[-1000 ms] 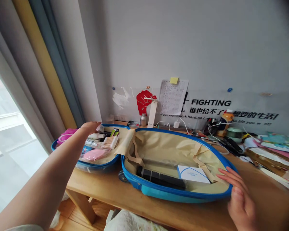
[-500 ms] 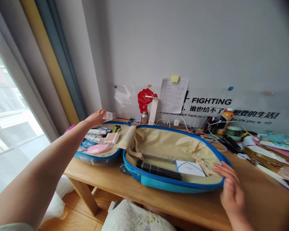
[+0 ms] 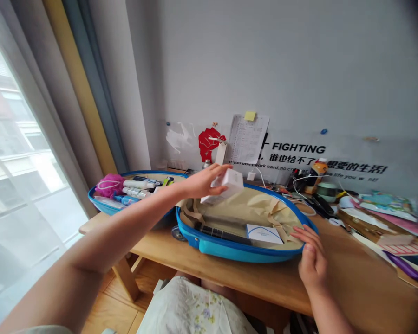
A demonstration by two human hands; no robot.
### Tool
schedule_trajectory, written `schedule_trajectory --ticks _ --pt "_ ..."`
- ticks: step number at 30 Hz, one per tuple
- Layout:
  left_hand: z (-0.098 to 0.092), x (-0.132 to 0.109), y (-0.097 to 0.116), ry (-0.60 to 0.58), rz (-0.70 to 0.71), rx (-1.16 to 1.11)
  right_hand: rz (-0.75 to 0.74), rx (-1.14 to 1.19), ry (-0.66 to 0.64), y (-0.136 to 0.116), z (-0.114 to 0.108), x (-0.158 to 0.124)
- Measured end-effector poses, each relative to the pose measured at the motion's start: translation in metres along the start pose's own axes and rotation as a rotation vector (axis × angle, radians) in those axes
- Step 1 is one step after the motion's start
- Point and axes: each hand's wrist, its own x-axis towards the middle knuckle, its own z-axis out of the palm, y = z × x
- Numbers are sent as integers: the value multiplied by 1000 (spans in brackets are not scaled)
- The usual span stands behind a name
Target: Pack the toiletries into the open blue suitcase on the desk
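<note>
One small white box (image 3: 232, 181) was clamped in the left hand (image 3: 202, 182) above the right half of the open suitcase (image 3: 226, 252); half a second earlier it had been over the far rim of the left half. The hands were well apart: the right hand (image 3: 311, 257) rested on the suitcase's right end, fingers loosely extended over the rim, as before. A pink mesh puff (image 3: 109, 186), mostly hidden earlier, now showed in the suitcase's left half. Inside its right half lay a flat white carton (image 3: 264, 233) and a long black object (image 3: 225, 234).
</note>
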Motion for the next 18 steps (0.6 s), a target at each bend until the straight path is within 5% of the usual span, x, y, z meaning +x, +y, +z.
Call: schedule_trajectory --ticks 8,18 --pt "65 9 12 -162 -15 -119 -27 22 21 1 2 -1" --pt "75 14 17 -310 -53 -46 -22 17 14 -2 1 0"
